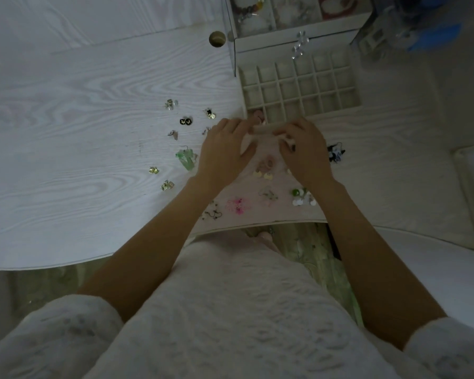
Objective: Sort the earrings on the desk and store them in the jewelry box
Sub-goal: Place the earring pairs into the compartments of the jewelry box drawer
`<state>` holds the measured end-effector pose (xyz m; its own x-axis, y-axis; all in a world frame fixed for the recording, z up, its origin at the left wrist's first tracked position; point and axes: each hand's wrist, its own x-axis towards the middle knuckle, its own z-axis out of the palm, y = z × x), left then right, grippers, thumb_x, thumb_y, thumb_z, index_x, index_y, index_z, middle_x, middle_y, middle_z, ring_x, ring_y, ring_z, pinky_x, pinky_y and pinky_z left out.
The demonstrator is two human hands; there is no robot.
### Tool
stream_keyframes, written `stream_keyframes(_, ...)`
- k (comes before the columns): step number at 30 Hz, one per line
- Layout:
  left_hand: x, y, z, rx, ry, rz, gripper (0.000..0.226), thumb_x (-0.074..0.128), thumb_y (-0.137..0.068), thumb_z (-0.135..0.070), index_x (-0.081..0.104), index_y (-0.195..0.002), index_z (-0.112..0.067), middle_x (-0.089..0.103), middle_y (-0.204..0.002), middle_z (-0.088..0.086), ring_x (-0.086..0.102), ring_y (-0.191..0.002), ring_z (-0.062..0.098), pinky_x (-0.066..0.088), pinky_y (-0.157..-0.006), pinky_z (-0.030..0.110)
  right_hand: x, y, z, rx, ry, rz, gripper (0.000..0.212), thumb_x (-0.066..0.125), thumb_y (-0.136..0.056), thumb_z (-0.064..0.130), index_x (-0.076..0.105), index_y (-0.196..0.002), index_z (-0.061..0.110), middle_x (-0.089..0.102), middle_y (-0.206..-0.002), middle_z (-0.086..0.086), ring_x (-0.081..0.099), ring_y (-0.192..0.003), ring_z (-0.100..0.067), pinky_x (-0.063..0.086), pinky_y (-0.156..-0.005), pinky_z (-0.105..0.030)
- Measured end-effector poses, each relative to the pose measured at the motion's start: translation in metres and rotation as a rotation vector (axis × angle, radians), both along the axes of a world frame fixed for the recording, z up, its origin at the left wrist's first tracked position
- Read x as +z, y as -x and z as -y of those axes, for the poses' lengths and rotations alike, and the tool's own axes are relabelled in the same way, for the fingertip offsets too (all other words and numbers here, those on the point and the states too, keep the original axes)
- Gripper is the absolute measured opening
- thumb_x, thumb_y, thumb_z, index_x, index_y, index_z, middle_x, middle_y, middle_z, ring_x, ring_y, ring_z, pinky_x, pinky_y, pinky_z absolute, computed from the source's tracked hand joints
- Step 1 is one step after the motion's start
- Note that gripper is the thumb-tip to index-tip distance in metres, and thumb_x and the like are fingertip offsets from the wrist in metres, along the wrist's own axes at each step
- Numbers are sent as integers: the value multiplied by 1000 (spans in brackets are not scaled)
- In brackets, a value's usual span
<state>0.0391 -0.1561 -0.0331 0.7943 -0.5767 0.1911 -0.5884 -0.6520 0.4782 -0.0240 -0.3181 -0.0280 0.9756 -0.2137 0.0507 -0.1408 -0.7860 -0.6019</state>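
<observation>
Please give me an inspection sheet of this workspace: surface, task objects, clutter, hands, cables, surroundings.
Surface: white wood-grain desk, dimly lit.
Task objects: earrings scattered near the front edge, among them a green pair, a pink pair and a black round pair; the jewelry box has its grid drawer pulled out, and most cells look empty.
Clutter: nothing seen.
Hands: left hand and right hand at the drawer's front edge; grip unclear.
Cables: nothing seen; round hole in the desk.
Surroundings: blue object at far right.

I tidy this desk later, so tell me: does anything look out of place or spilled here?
Yes: earrings lie scattered loose over the desk instead of in the tray, whose compartments look mostly empty. Nothing looks damaged.
</observation>
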Motion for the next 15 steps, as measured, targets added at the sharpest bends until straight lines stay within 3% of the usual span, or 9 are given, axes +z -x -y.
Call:
stream_keyframes(3,-2,24,-2,-64,-136,-168,49,65,-79,-30,53,-124,-13,65,-107,4,55,-100,27,41,-86,35,1,19,0,76,-26,-129,29,60,-84,3,62,-112,9,56,-112,-13,57,-80,-22,46,-72,-29)
stream_keyframes(6,-10,32,5,-65,-265,-345,52,66,-79,-28,51,-126,-11,55,-118,12,49,-108,30,40,-92,37,-4,24,-7,141,-40,-282,44,66,-83,9,54,-125,10,47,-125,-13,56,-93,-26,43,-75,-29)
stream_keyframes(10,-12,30,13,-20,-182,-371,35,66,-80,-16,61,-113,-9,57,-106,16,56,-94,31,42,-79,33,-10,18,-17,135,-7,-356,44,69,-78,13,55,-120,9,47,-121,-12,54,-98,-28,40,-74,-30)
stream_keyframes(15,-15,27,13,23,-131,-357,20,65,-82,-19,66,-98,-6,61,-94,15,61,-79,30,48,-73,38,-14,11,-24,93,48,-339,31,66,-80,12,58,-109,5,51,-114,-15,55,-92,-30,41,-70,-33)
